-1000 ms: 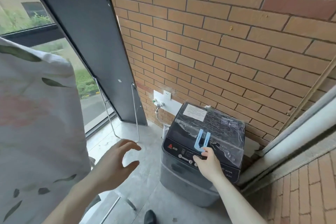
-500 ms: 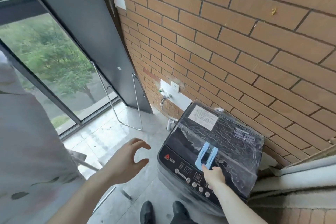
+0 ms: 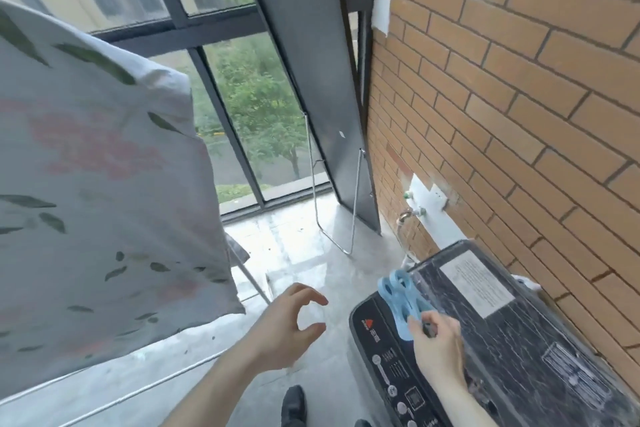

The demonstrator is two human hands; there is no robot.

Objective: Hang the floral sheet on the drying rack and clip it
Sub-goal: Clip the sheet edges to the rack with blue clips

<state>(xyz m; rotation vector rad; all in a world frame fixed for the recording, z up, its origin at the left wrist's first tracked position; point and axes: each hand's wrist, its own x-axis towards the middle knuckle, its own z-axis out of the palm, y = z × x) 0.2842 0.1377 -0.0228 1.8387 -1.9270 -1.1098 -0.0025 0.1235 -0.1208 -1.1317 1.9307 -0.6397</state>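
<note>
The floral sheet (image 3: pixel 97 177), white with green leaves and pink blooms, hangs at the left over the drying rack; a rack leg (image 3: pixel 251 279) shows below its right edge. My right hand (image 3: pixel 437 340) pinches a light blue clothes clip (image 3: pixel 401 302) just above the front left corner of the washing machine (image 3: pixel 512 340). My left hand (image 3: pixel 291 329) hovers in the middle with fingers loosely curved, holding nothing, a little to the right of the sheet's lower corner.
A dark panel on a metal stand (image 3: pixel 311 80) leans against the brick wall (image 3: pixel 519 97) by the window. A tap and socket plate (image 3: pixel 420 203) sit on the wall behind the washer. My shoes (image 3: pixel 294 406) stand on the grey floor.
My right hand has lifted the blue clip off the washer lid and drawn it leftward. The view has swung left, bringing the sheet into fuller sight. My left hand stays hovering.
</note>
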